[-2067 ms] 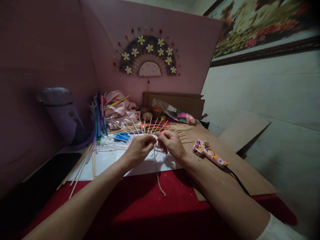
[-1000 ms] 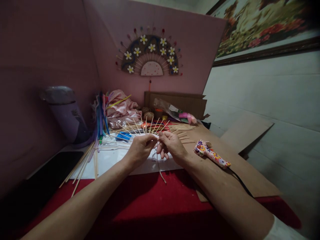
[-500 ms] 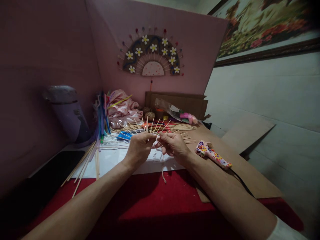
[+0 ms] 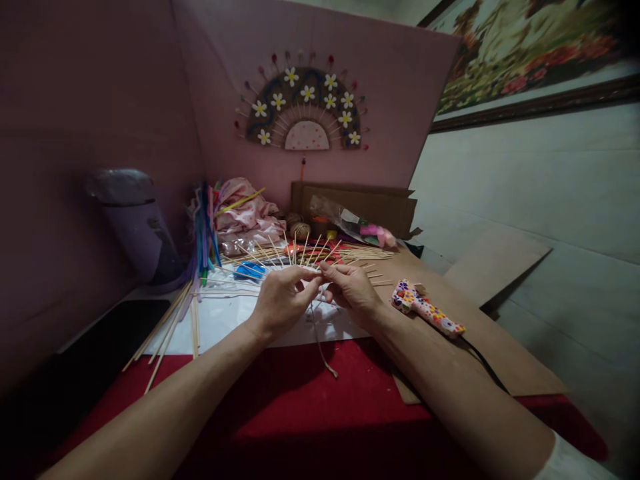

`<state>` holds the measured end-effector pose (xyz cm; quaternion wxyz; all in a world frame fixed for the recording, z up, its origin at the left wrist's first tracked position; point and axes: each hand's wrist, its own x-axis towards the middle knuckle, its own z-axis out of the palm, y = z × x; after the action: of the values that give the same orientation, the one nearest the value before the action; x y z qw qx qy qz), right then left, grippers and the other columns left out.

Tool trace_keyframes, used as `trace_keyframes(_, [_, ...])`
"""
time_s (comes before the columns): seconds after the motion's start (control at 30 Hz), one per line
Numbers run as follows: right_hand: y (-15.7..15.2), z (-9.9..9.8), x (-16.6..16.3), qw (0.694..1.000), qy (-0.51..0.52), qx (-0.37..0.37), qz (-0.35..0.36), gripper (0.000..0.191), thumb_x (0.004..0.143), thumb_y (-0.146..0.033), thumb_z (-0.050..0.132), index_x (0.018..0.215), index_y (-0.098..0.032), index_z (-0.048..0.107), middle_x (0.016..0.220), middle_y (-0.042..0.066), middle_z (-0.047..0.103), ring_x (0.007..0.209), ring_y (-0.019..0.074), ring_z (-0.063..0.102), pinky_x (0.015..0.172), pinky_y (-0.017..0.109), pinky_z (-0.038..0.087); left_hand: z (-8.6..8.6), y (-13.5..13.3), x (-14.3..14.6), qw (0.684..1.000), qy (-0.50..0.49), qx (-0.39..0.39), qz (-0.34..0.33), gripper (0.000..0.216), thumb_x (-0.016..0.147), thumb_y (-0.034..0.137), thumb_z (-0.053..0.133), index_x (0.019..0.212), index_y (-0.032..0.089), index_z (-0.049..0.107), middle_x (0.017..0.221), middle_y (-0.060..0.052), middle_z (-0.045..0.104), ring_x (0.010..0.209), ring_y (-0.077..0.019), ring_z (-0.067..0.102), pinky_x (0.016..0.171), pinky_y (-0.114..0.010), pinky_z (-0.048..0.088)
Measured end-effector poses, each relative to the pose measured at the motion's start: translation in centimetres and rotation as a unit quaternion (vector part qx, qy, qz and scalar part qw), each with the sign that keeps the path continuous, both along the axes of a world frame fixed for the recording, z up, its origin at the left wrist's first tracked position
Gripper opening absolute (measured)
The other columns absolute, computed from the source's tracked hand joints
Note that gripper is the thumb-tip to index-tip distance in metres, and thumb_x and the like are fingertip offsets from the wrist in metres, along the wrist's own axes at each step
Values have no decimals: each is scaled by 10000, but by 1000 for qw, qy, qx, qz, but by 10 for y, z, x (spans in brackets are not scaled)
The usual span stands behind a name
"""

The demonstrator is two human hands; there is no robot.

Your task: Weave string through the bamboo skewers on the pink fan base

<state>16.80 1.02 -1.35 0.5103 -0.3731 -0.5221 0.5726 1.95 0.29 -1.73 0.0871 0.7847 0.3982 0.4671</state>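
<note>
My left hand (image 4: 281,300) and my right hand (image 4: 351,288) meet over a white sheet (image 4: 225,321), both pinched closed around a fan of thin wooden sticks (image 4: 300,252) that spreads upward behind the fingers. A length of pale twine (image 4: 320,343) hangs from between the two hands and curls onto the red tablecloth (image 4: 310,413). Which fingers grip the twine is hidden by the knuckles.
A flower-patterned glue gun (image 4: 427,310) with a black cord lies right of my right hand on brown cardboard (image 4: 480,347). Loose sticks (image 4: 165,330), a purple container (image 4: 135,223), pink cloth (image 4: 245,213), a twine ball (image 4: 299,231) and a decorated fan (image 4: 305,110) on the pink wall are behind.
The hanging end of twine has swung and changed length slightly while the fingers worked at the sticks. Both hands stayed in the same place over the white sheet.
</note>
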Motion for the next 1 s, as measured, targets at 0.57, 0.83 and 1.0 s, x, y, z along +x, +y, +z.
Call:
trace_keyframes(0.57, [5,-6,-2,992,-35,117,-42,358,717,-481,638,608,-161,518,443,-57,490,314,33,371,308,167,216,10,0,3,934,-185,-275,-136,198,780,325,547,719,138,570,607,12,557,427,-54,441,354,-163,282])
trace_keyframes(0.83, [1,-2,-2,992,-29,120,-29,337,706,-464,656,638,-164,519,421,-74,461,310,26,360,304,155,190,16,0,-1,855,-295,-386,-182,184,751,301,605,696,145,523,505,15,555,319,-17,329,324,-151,145])
trace_keyframes(1.0, [1,-3,-2,994,-19,109,-22,420,727,-556,596,639,-150,534,464,-44,507,299,23,377,276,150,204,16,-1,0,868,-296,-361,-168,177,746,284,607,680,142,525,475,39,523,312,-11,306,320,-150,133])
